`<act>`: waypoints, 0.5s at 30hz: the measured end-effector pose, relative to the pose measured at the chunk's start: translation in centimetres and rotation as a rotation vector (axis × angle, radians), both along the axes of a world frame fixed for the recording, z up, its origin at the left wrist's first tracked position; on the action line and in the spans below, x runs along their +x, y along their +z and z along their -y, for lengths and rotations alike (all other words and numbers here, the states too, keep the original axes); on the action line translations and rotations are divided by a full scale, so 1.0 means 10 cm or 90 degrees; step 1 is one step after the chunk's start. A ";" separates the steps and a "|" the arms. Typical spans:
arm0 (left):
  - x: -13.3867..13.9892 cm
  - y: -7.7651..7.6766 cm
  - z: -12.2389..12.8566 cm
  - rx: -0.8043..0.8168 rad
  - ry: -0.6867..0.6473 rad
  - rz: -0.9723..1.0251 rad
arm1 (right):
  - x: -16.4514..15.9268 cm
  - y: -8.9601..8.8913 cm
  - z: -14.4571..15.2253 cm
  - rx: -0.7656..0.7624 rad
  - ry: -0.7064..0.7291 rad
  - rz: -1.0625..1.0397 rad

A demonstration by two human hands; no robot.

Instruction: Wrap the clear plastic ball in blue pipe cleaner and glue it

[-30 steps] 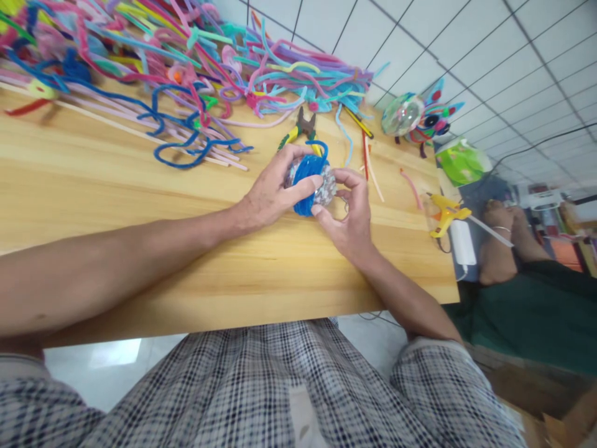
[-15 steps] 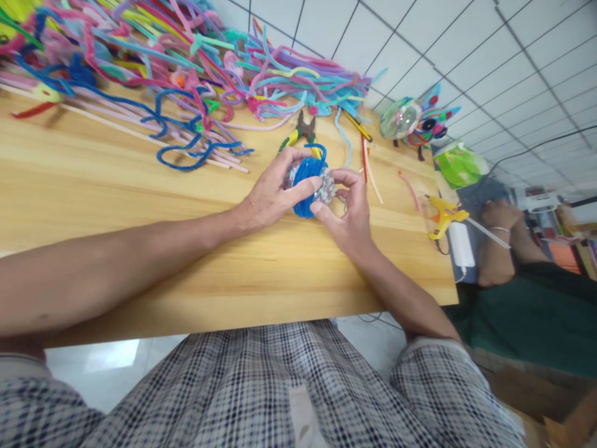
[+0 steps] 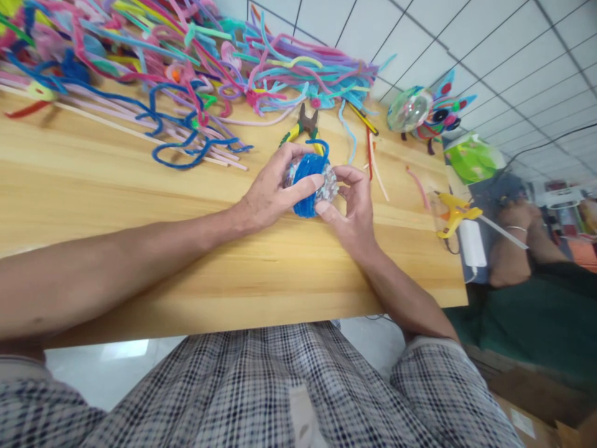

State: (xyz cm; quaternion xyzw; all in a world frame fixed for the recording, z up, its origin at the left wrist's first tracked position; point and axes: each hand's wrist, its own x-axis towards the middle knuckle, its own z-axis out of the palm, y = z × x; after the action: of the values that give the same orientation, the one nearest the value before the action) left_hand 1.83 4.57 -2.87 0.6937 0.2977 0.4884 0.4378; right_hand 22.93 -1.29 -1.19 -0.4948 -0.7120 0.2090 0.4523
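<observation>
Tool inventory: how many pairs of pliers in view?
1: pliers, on the table just beyond the left hand. Others may be hidden under the fuzzy-stem pile.

Single head-worn view, set above wearer's checked shirt [image 3: 261, 386], facing forward and steeply down. Left hand [image 3: 265, 196] and right hand [image 3: 352, 214] near mid-frame, fairly close. Wide take: shirt along bottom, tabletop [image 3: 116, 171] across middle, slanting up rightward; white tiled surface [image 3: 466, 34] beyond; co-worker's forearm [image 3: 510, 255] far right.
</observation>
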 end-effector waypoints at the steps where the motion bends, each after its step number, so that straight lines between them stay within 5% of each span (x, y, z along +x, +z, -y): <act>1: 0.00 0.00 0.00 0.002 0.001 -0.003 | 0.00 0.01 0.00 -0.002 -0.002 0.003; 15: 0.00 0.01 0.02 0.017 0.007 -0.005 | 0.01 -0.01 -0.01 -0.027 0.005 -0.040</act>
State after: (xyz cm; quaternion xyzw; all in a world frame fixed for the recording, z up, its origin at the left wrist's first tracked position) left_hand 1.81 4.40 -2.75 0.6997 0.2966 0.4918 0.4249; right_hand 23.03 -1.23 -1.34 -0.4944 -0.6948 0.2416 0.4631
